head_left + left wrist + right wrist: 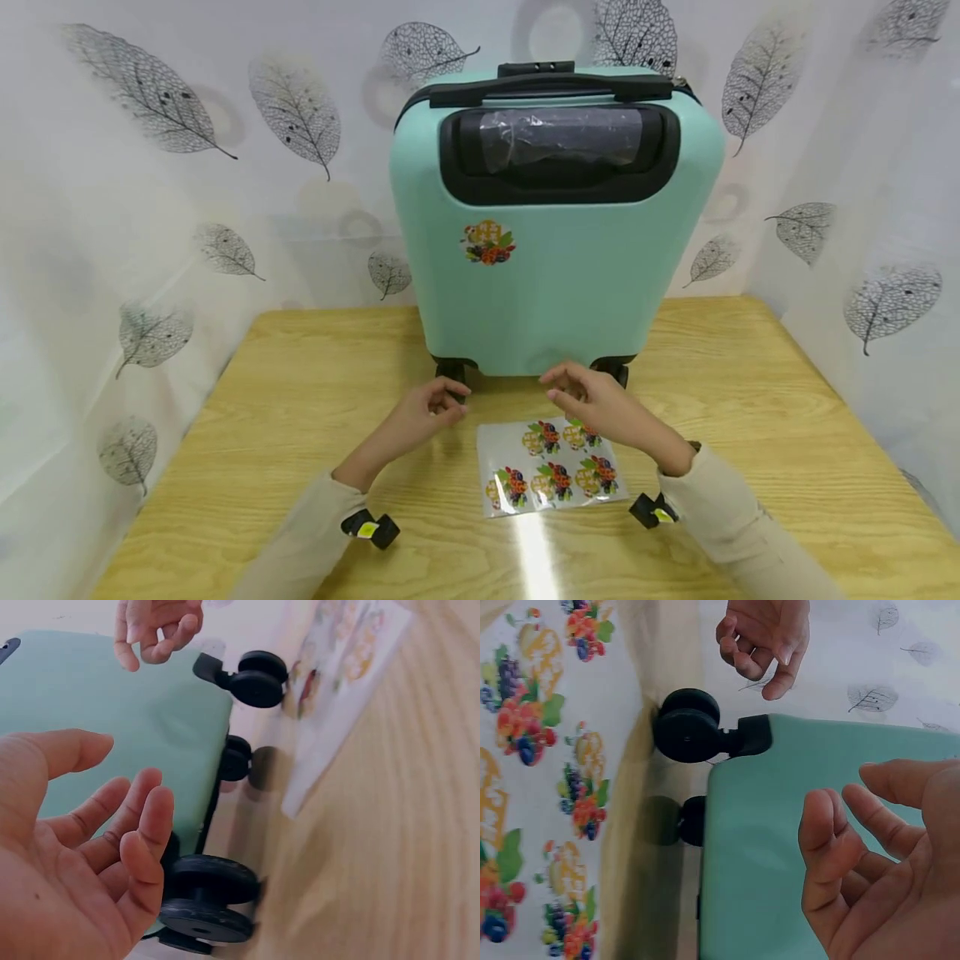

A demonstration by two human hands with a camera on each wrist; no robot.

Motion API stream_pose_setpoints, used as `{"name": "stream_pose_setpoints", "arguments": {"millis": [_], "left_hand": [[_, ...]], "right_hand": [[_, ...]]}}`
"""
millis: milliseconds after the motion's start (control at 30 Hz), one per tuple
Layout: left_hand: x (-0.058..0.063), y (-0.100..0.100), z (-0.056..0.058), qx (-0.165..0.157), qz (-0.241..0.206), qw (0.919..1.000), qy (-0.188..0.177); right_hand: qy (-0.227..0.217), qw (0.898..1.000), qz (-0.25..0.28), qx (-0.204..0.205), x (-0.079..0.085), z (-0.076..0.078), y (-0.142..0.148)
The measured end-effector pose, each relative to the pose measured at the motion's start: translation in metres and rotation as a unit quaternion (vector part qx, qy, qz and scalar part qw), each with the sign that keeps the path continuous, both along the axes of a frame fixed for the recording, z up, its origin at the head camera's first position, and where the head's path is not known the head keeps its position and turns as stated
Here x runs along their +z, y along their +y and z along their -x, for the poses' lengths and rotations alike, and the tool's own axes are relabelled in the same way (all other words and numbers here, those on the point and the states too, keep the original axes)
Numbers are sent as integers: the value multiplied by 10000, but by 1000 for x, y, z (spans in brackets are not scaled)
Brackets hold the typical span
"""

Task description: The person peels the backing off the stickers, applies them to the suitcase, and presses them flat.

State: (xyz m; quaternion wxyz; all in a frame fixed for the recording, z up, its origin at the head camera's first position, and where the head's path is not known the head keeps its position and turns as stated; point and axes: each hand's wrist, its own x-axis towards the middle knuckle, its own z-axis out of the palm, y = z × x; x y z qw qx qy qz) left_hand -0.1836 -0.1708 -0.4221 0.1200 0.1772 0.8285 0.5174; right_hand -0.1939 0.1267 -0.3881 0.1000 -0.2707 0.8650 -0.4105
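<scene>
A mint-green suitcase (570,283) stands upright on the table, with one round fruit sticker (488,242) on its upper left face. In front of it lies a sheet of fruit stickers (517,433), its upper left spot bare. My left hand (423,412) hovers left of the sheet, near a black wheel (206,889), fingers loosely bent and holding nothing. Above the sheet's upper right corner is my right hand (600,404), also with loosely bent fingers and nothing between them. It covers part of a sticker there. In the right wrist view the right hand (885,862) appears in front of the suitcase face.
The wooden table (315,358) extends on both sides of the suitcase. Behind it hangs a white cloth (315,217) with a leaf print. A black carry handle (551,86) and a plastic-wrapped pull handle (562,137) sit at the suitcase's top.
</scene>
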Motion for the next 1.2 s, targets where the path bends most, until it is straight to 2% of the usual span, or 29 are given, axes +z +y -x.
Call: {"name": "stream_pose_setpoints", "arguments": {"millis": [400,567,867,1033,1200], "left_hand": [[-23,11,-6,-457,-170,9963,-704],[-27,17,-7,-444,-96,9956,-815],[-35,22,-5,-375,-144,9950,-913],[-42,26,-4,-493,-135,9947,-889],[-43,27,-7,-588,-94,9937,-944]], "right_hand": [[-643,9977,118,156,-34,-8,8],[-580,9979,84,265,-45,-10,9],[-792,9956,226,441,-62,-6,12],[-894,9948,15,487,-69,-5,12],[-1049,9930,-115,531,-74,-5,10]]}}
